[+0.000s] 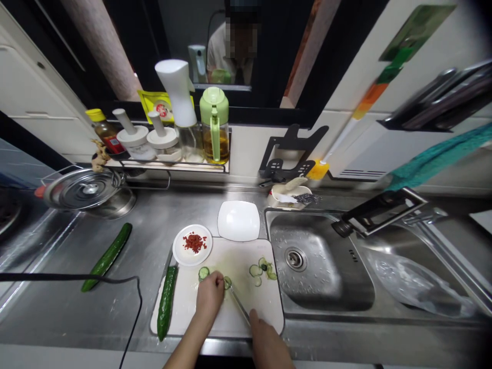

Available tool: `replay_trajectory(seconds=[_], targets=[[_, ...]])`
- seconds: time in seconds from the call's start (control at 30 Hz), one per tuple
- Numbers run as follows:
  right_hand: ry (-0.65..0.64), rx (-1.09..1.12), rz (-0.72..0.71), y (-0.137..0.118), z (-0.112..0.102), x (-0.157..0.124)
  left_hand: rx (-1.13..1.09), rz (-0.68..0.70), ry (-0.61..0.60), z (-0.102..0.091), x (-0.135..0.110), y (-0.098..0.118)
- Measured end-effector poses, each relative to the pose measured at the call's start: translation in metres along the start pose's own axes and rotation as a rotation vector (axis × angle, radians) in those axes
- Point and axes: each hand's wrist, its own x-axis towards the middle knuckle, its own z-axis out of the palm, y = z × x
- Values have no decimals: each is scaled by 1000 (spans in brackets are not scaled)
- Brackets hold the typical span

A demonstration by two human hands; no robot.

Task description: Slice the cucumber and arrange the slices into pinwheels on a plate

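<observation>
My right hand [267, 335] is closed round the handle of a knife [240, 306], whose thin blade slants up and left over the white cutting board [230, 323]. The knife's tip is close to a cucumber slice [227, 283]. Just left of it, my left hand [209, 294] is closed with fingers bent; whatever they may hold is hidden. Another cucumber slice [203, 272] lies at its knuckles. On the board's right side rests a loose group of thin cucumber slices [255, 274]. A whole cucumber [167, 302] lies along the board's left edge.
Behind the board stand a plate of chopped red pieces [194, 242] and a white dish [238, 220]. A second cucumber [107, 256] and a black cable [69, 278] are at left. The sink [319, 266] adjoins the board. A lidded pot [90, 189] sits back left.
</observation>
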Motion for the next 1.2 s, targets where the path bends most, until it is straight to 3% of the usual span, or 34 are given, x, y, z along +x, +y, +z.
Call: replay_trajectory(seconds=[0.17,0.47,0.63,0.9,1.03,1.2], targets=[[-41,8,15,-2,2,1,16,-12,-8,1,1,0],[-9,50,-70,-2,4,4,23,-7,-14,2,3,-3],[4,56,-45,1,10,6,28,-3,-24,2,3,-2],[-181,119,125,17,18,2,-16,108,0,1,-1,-1],[-171,118,146,20,21,3,-63,162,11,-5,-6,-4],[-166,117,101,23,22,3,-115,126,43,-25,-6,-17]])
